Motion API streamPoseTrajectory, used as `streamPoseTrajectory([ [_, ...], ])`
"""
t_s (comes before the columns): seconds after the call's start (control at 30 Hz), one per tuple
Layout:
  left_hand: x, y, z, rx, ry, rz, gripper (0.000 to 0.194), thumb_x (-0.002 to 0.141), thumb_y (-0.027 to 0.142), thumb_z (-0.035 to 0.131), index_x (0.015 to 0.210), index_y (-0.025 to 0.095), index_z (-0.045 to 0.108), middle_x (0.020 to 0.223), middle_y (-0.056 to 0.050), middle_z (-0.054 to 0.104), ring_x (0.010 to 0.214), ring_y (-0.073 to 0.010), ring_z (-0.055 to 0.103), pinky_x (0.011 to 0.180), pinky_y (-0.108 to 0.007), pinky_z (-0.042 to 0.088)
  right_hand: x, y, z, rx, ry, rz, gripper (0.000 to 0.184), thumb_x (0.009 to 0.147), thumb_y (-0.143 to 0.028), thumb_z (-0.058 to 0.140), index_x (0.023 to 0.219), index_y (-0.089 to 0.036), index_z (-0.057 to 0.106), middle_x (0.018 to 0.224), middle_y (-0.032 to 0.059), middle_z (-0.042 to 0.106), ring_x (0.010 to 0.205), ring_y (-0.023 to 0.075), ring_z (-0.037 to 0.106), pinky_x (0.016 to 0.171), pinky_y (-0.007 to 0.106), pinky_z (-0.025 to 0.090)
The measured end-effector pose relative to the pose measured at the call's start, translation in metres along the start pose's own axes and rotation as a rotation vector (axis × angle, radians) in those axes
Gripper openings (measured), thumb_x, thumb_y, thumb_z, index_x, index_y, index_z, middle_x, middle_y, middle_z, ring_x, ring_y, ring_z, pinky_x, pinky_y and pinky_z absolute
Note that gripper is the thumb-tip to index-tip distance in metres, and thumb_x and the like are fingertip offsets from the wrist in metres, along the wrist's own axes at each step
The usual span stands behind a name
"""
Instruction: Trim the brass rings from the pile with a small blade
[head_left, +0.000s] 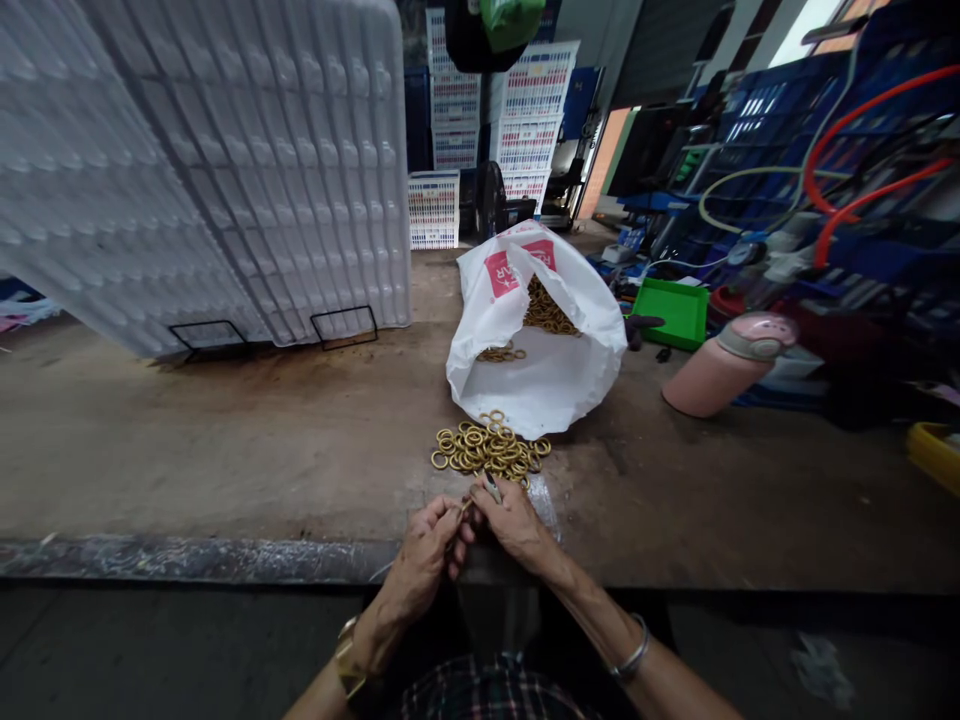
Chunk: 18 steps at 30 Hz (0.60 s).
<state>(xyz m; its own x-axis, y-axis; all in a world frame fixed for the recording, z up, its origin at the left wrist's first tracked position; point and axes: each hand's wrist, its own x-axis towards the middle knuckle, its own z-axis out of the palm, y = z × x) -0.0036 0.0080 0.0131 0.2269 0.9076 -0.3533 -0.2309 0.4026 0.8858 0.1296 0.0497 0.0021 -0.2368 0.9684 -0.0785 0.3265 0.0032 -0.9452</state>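
My left hand (429, 545) is closed, its thumb and fingers pinching what looks like a brass ring (466, 505) seen edge-on. Against it, my right hand (512, 522) is closed round a small slim tool (492, 488) with a dark and silvery end; its exact kind is hard to make out. Both hands meet at the table's front edge. Just beyond them lies a pile of brass rings (487, 445). Behind the pile, a white sack (544, 385) rests on its side, its torn mouth facing me, with more brass rings inside.
Clear plastic trays (300, 180) stand upright in wire holders on the left of the wooden table (300, 450). To the right are a pink bottle (720, 370) and a green tray (675, 310). Orange hoses (825, 190) hang farther right. White crates (532, 90) are stacked behind.
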Motion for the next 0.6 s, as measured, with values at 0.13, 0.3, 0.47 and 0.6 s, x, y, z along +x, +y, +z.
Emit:
streamPoseTrajectory([
  [0.13,0.0,-0.001,-0.002,0.044,0.068,0.025,0.036,0.074,0.053,0.054,0.074,0.017,0.047,0.059,0.005,0.049,0.042,-0.0046,0.036,0.038,-0.016,0.027,-0.005,0.004,0.001,-0.225,-0.01,-0.1,0.018,0.079,-0.023,0.038,0.07,-0.018,0.052,0.059,-0.0012,0.052,0.056,0.0114,0.046,0.055,0.022,0.033],
  [0.3,0.0,-0.001,-0.002,0.125,0.096,0.054,0.037,0.077,0.054,0.049,0.075,0.017,0.046,0.053,0.007,0.044,0.04,-0.0043,0.032,0.037,-0.016,0.027,-0.013,0.002,0.005,-0.52,-0.11,-0.141,0.016,0.07,-0.009,0.04,0.07,-0.019,0.053,0.063,0.0011,0.058,0.058,0.0122,0.049,0.056,0.022,0.031],
  [0.47,0.0,-0.003,-0.001,0.164,0.156,0.05,0.041,0.073,0.059,0.05,0.072,0.018,0.044,0.051,0.007,0.043,0.038,-0.004,0.032,0.036,-0.015,0.027,-0.015,-0.005,0.008,-0.714,-0.167,-0.119,0.025,0.067,-0.007,0.042,0.085,-0.019,0.056,0.074,0.0038,0.064,0.066,0.0139,0.056,0.057,0.022,0.03],
  [0.6,-0.012,-0.004,-0.006,0.151,0.159,0.044,0.04,0.075,0.058,0.049,0.07,0.018,0.044,0.052,0.007,0.043,0.038,-0.0035,0.033,0.035,-0.015,0.027,-0.011,-0.011,0.009,-0.861,-0.186,-0.088,0.029,0.07,-0.008,0.043,0.093,-0.018,0.056,0.077,0.0059,0.066,0.069,0.0155,0.059,0.056,0.023,0.028],
])
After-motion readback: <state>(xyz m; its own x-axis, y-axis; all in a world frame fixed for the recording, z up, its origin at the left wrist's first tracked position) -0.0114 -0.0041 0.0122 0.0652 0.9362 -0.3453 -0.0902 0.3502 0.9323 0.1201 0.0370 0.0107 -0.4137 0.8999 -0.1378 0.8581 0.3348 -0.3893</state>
